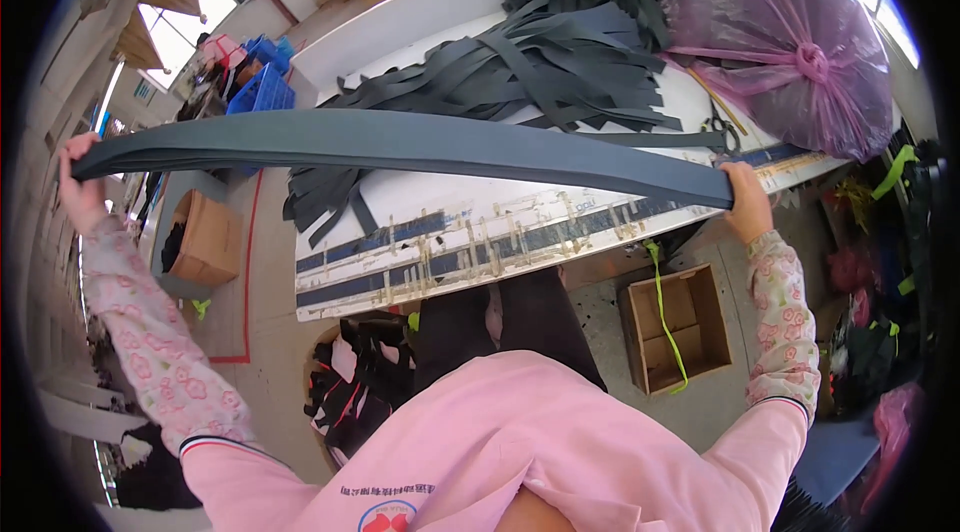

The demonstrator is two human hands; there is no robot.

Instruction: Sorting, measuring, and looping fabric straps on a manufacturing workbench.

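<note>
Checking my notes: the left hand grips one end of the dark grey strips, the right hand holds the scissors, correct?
No: in the head view, the right hand grips the other end of the dark grey strips, not the scissors; the left hand is as you say.

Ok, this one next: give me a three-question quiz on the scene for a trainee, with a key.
1. Multiple choice: what does the left hand grip?
a) a pair of scissors
b) one end of the long dark grey strips
c) a cardboard box
2. True or false: the pink plastic bag is to the left of the loose strip pile.
3. Short answer: what colour is the ribbon that crosses the open box in this view?

Key
1. b; the right hand grips the other end.
2. False; the bag is to the pile's right.
3. Yellow-green.
</note>
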